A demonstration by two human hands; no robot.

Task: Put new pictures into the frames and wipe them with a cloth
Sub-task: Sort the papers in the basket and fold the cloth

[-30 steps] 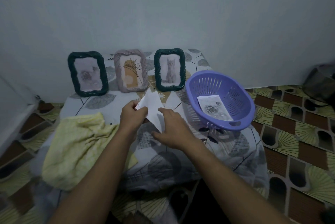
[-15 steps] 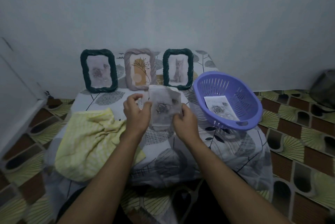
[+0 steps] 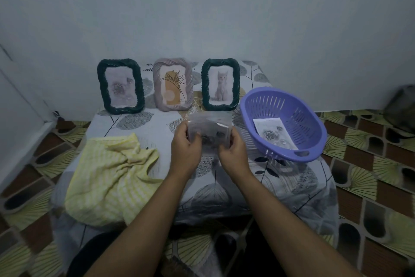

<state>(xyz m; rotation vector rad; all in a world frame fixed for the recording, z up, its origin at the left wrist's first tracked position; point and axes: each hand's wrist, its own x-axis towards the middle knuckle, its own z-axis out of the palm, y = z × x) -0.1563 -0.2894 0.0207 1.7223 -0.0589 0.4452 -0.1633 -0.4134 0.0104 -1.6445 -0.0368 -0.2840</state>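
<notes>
The loose picture [image 3: 211, 128] is held upright off the table between both hands. It is smeared by motion blur, so only a grey print with darker blotches can be made out. The left hand [image 3: 186, 151] pinches its left edge and the right hand [image 3: 234, 153] its lower right corner. Both thumbs are on the front, and the fingers behind the sheet are hidden.

Just beyond the grip, three rope-textured frames stand in a row against the wall: a dark green one [image 3: 119, 63] beyond and to the left, a pale mauve one [image 3: 157, 83] nearer the middle, and another dark green one [image 3: 204, 85] straight behind the sheet. Each already has a print in it.

To the right of the grip sits a purple slotted plastic basket [image 3: 265, 106] with a second picture [image 3: 274, 134] lying flat inside. To the left lies a crumpled yellow checked cloth [image 3: 107, 178].

Everything rests on a low table under a leaf-printed tablecloth [image 3: 139, 119]. Around it are a fan-patterned floor [image 3: 370, 164] and a plain grey wall [image 3: 202, 7]. At the far right, a dark rounded object [image 3: 399, 108] is cut off and cannot be identified.
</notes>
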